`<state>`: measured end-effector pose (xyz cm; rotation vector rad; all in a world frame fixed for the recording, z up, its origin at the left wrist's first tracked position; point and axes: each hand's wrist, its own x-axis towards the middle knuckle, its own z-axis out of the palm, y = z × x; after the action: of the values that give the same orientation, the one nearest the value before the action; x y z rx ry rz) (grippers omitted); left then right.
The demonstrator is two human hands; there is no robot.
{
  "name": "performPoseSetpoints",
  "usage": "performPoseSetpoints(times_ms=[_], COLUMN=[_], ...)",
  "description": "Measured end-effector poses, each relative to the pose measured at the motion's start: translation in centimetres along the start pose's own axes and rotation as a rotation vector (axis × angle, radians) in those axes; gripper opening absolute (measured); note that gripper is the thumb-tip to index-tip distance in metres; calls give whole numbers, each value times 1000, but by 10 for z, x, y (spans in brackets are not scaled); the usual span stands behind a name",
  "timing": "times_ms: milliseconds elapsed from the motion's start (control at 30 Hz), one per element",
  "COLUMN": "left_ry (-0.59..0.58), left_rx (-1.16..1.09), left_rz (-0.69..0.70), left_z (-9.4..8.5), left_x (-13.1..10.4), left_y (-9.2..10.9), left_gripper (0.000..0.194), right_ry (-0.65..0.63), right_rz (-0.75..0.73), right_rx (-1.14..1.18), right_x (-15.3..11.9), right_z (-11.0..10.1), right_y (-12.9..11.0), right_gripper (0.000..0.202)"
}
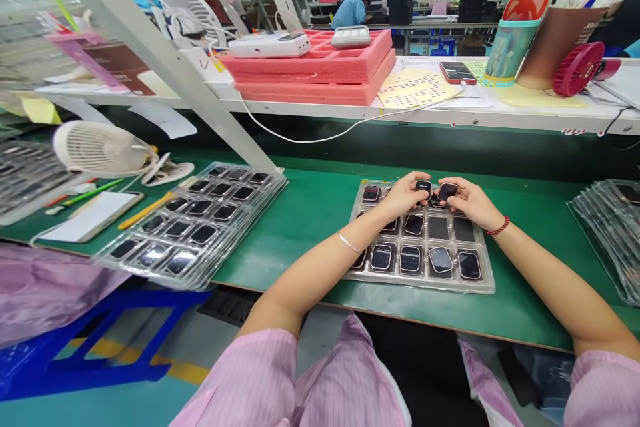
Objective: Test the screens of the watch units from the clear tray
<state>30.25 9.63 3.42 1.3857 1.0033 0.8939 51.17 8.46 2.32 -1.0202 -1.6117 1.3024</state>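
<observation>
A clear plastic tray (400, 278) with rows of square watch faces lies on the green bench in front of me. Over its back row, my left hand (411, 192) pinches a dark watch face (423, 188) with a light rim. Close beside it on the right, my right hand (463, 200) holds another dark watch face (447, 191) between thumb and fingers. Two compartments in the middle row, below my right hand, show no watch face. One face in the front row (441, 260) sits slightly tilted in its compartment.
Stacked trays of watch faces (200, 213) stand left, with more stacked trays (607, 233) at the far right. A white fan (103, 149) and a phone (93, 217) lie farther left. Red foam trays (310, 70) rest on the raised shelf (425, 113). People work in the background.
</observation>
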Motion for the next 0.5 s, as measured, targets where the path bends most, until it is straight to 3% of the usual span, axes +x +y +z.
performPoseSetpoints(times_ms=[100,200,267,400,500], left_ry=[6,28,-13,-96,-32], left_rx=[4,160,355,849,1051], left_rz=[33,244,362,390,396], left_z=[2,15,28,47,40], left_x=[0,-8,-15,-27,-36], left_y=[2,2,1,2,14], left_gripper=[37,17,12,11,27], right_ry=[51,141,173,167,203], right_rz=[0,-92,-203,-247,-226], right_rx=[5,-136,-358,-790,-934], right_x=[3,0,-10,-39,-58], right_z=[-1,-4,-8,-17,-20], right_y=[1,1,1,2,2], right_gripper=[37,25,19,15,22])
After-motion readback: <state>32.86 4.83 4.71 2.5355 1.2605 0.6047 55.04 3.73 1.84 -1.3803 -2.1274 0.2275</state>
